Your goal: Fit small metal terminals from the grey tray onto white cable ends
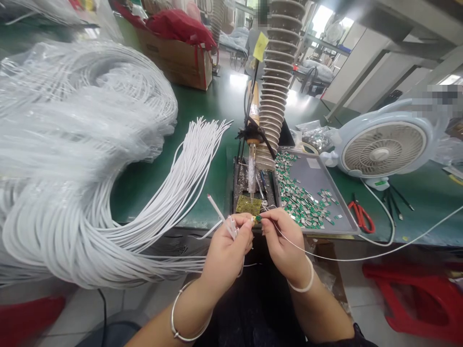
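My left hand (226, 255) grips the end of a white cable (220, 210) above the bench edge, its tip pointing up and to the left. My right hand (284, 243) pinches a small green circuit board (257, 218) between finger and thumb, close to my left fingertips. A thin white wire (325, 255) trails from my right hand off to the right. Just beyond my hands lie a gold-coloured perforated pad (248, 205) and a soldering iron (251, 164) standing upright. A large coil of white cables (83, 144) fills the bench to the left.
A metal tray (318, 168) holds many small green boards to the right of the iron. Beyond it stand a white fan (379, 149) and red-handled cutters (361, 217). A ribbed white column (278, 82) rises behind the iron, and a red stool (408, 294) sits on the floor.
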The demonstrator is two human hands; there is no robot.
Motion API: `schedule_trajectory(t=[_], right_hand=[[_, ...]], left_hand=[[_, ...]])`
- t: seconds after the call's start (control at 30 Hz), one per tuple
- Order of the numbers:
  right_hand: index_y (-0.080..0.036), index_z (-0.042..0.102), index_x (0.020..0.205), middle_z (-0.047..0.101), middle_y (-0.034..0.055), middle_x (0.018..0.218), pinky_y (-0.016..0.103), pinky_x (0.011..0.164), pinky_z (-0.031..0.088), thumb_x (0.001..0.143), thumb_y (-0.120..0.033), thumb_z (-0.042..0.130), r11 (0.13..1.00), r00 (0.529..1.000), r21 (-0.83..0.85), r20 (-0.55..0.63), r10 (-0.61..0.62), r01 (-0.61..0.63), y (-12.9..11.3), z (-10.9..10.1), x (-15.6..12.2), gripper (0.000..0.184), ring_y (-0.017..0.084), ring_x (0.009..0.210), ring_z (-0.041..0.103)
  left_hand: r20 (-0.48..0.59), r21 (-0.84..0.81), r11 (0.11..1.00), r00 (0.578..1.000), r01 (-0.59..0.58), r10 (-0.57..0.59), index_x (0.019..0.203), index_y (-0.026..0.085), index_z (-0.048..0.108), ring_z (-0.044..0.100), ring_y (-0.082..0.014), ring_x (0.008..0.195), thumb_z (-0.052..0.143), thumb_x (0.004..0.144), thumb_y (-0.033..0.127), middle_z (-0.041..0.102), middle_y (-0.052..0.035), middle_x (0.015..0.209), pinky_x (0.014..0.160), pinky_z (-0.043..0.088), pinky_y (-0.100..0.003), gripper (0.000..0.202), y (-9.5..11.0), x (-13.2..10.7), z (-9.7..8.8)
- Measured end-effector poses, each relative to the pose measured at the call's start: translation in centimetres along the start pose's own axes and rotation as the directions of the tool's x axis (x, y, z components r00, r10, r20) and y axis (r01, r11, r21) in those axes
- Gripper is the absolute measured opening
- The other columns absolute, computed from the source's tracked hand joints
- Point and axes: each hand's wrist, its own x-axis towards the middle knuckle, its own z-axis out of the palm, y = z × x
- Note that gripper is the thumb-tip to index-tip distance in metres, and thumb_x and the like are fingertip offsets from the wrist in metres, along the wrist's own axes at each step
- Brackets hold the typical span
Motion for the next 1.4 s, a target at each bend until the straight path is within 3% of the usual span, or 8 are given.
schedule_trajectory(t=[0.17, 0.27, 0.63, 0.83, 0.93, 1.1, 1.23, 1.4], right_hand=[[-0.020, 0.056, 0.084, 0.059, 0.0009, 0.074, 0.025, 0.061, 0.046, 0.087, -0.016, 0.044, 1.000, 1.000, 0.016, 0.007, -0.005, 0.005, -0.1, 0.2, 0.0, 0.013, 0.012, 0.067, 0.055], [-0.020, 0.055, 0.084, 0.059, 0.0010, 0.074, 0.026, 0.061, 0.046, 0.087, -0.016, 0.044, 1.000, 1.000, 0.017, -0.004, 0.005, -0.005, -0.1, 0.3, 0.0, 0.012, 0.013, 0.067, 0.055], [-0.020, 0.054, 0.083, 0.058, 0.0007, 0.074, 0.025, 0.061, 0.045, 0.086, -0.015, 0.045, 0.999, 0.999, 0.044, -0.028, 0.027, -0.026, 0.1, 0.5, -0.3, 0.011, 0.012, 0.067, 0.054], [-0.021, 0.055, 0.084, 0.059, 0.0008, 0.072, 0.027, 0.060, 0.047, 0.087, -0.016, 0.045, 0.998, 1.000, 0.063, -0.031, 0.002, 0.000, 0.2, 0.6, -0.3, 0.012, 0.013, 0.066, 0.055], [-0.021, 0.055, 0.094, 0.061, 0.0037, 0.081, 0.031, 0.065, 0.049, 0.086, -0.015, 0.044, 0.997, 0.996, 0.038, -0.068, -0.059, 0.062, 0.2, 0.6, -0.4, 0.015, 0.015, 0.074, 0.057], [-0.022, 0.048, 0.118, 0.060, 0.0083, 0.098, 0.036, 0.069, 0.053, 0.087, -0.010, 0.035, 0.990, 0.983, 0.078, -0.146, -0.107, 0.119, 0.6, 0.8, -1.4, 0.035, 0.017, 0.084, 0.059], [-0.025, 0.043, 0.124, 0.061, 0.0082, 0.107, 0.035, 0.070, 0.056, 0.087, -0.010, 0.038, 0.983, 0.973, 0.107, -0.190, -0.128, 0.150, 0.9, 1.2, -1.9, 0.040, 0.018, 0.090, 0.061], [-0.025, 0.050, 0.113, 0.065, 0.0075, 0.101, 0.040, 0.077, 0.056, 0.086, -0.011, 0.043, 0.979, 0.970, 0.057, -0.163, -0.183, 0.195, 0.7, 1.1, -1.3, 0.031, 0.020, 0.093, 0.063]], left_hand=[[-0.016, 0.058, 0.998, 1.000, -0.023, 0.024, 0.068, 0.016, 0.054, 0.034, -0.0021, 0.043, 0.060, 0.077, 0.028, 0.057, 0.0000, 0.084, 0.042, 0.026, -0.021, 0.016, 0.0, 0.0, -0.2], [-0.032, 0.085, 0.996, 0.999, -0.021, 0.024, 0.066, 0.016, 0.057, 0.037, -0.0037, 0.046, 0.061, 0.076, 0.027, 0.059, -0.0020, 0.090, 0.045, 0.029, -0.022, 0.015, -0.1, 0.0, -0.4], [-0.055, 0.102, 0.994, 0.998, -0.027, 0.033, 0.062, 0.017, 0.059, 0.043, -0.0081, 0.053, 0.062, 0.074, 0.024, 0.061, -0.0038, 0.088, 0.047, 0.029, -0.023, 0.014, 0.0, -0.1, -0.4], [-0.078, 0.104, 0.995, 0.997, 0.006, 0.002, 0.061, 0.017, 0.057, 0.038, -0.0051, 0.047, 0.063, 0.073, 0.023, 0.062, -0.0020, 0.086, 0.045, 0.028, -0.023, 0.015, 0.0, -0.1, -0.5], [-0.075, 0.105, 0.994, 0.997, 0.015, -0.007, 0.064, 0.017, 0.055, 0.034, -0.0028, 0.043, 0.060, 0.076, 0.024, 0.060, 0.0000, 0.088, 0.043, 0.027, -0.022, 0.015, 0.1, 0.0, -0.5], [-0.086, 0.073, 0.996, 0.996, 0.040, -0.034, 0.062, 0.015, 0.051, 0.031, -0.0003, 0.041, 0.059, 0.076, 0.025, 0.058, -0.0002, 0.088, 0.038, 0.023, -0.020, 0.018, 0.8, 0.5, -0.3], [-0.096, 0.035, 0.998, 0.994, 0.048, -0.044, 0.063, 0.015, 0.051, 0.030, 0.0001, 0.039, 0.060, 0.074, 0.025, 0.056, 0.0008, 0.080, 0.037, 0.021, -0.019, 0.017, 1.2, 0.7, -0.1], [-0.082, 0.002, 0.999, 0.995, 0.054, -0.053, 0.065, 0.016, 0.051, 0.027, -0.0012, 0.038, 0.060, 0.074, 0.024, 0.047, 0.0057, 0.058, 0.037, 0.018, -0.017, 0.015, 1.3, 0.8, 0.0]])
